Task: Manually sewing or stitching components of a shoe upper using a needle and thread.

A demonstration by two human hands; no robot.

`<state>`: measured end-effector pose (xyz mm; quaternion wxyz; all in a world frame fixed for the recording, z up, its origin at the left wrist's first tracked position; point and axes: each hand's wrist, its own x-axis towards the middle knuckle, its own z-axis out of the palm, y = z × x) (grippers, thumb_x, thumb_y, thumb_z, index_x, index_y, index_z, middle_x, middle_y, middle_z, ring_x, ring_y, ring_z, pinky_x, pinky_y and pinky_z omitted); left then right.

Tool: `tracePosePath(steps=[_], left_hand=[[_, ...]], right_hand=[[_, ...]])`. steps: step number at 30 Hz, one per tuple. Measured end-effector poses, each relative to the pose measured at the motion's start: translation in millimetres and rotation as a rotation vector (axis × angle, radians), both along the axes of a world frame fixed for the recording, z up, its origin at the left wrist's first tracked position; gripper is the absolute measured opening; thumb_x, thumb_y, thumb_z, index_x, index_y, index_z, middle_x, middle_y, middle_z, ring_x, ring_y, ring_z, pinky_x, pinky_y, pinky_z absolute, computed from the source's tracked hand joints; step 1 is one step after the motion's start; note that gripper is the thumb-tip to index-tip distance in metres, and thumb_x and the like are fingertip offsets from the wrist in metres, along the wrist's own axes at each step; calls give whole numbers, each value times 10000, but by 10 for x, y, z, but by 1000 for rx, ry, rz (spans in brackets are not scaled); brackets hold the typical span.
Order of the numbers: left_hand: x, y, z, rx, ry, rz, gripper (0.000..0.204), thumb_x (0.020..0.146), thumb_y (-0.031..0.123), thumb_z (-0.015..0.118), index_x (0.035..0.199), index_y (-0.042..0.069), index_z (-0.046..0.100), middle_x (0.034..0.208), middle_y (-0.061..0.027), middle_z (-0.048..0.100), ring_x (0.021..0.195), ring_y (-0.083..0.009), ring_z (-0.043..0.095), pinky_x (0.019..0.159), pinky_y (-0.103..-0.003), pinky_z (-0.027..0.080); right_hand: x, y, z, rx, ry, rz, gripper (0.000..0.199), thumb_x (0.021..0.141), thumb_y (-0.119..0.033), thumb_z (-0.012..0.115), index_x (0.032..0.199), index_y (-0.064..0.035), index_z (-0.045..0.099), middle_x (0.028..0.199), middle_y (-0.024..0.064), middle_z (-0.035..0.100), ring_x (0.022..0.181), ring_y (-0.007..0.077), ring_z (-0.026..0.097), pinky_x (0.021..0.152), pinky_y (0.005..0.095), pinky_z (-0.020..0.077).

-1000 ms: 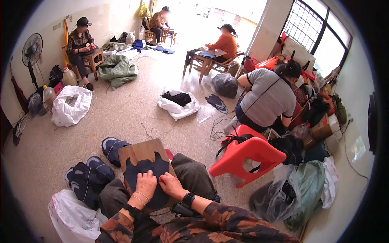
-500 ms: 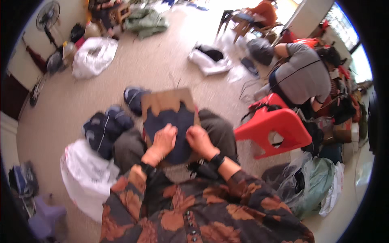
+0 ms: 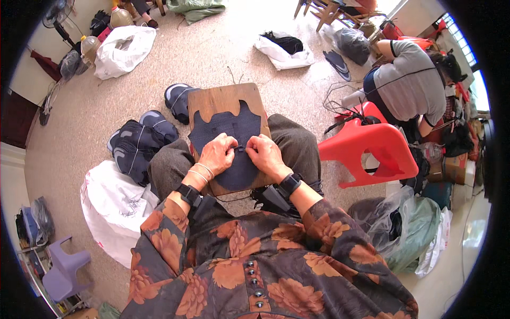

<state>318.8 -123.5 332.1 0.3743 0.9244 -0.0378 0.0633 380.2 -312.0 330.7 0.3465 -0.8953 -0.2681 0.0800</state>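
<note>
Pinching the dark cloth piece (image 3: 234, 143) together, the left hand (image 3: 218, 154) and right hand (image 3: 265, 154) meet fingertip to fingertip over a wooden board (image 3: 223, 98) on the lap. Beside the left knee lies a white sack (image 3: 114, 204); farther off, another white bag (image 3: 122, 50) sits on the floor.

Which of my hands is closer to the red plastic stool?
Right. The right hand rests on the dark fabric piece on the lap board, on the side toward the red stool. The left hand sits beside it, farther from the stool.
</note>
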Motion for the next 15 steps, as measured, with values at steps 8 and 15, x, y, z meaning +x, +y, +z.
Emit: tracePosePath(steps=[8,15], left_hand=[[8,-134,-31,72,-36,96,83,873,118,657,934,63,647,914,-123,619,870,-353,646,750,-431,530],[-6,-124,-65,65,-109,71,91,879,108,643,960,66,645,930,-127,620,860,-357,649,739,-431,533]], right_hand=[[117,-28,-39,129,57,56,69,850,-97,675,885,-45,647,836,132,611,820,331,643,758,428,528],[110,-6,-76,121,-59,34,72,862,-118,671,879,-52,647,862,133,616,853,345,643,765,431,524]])
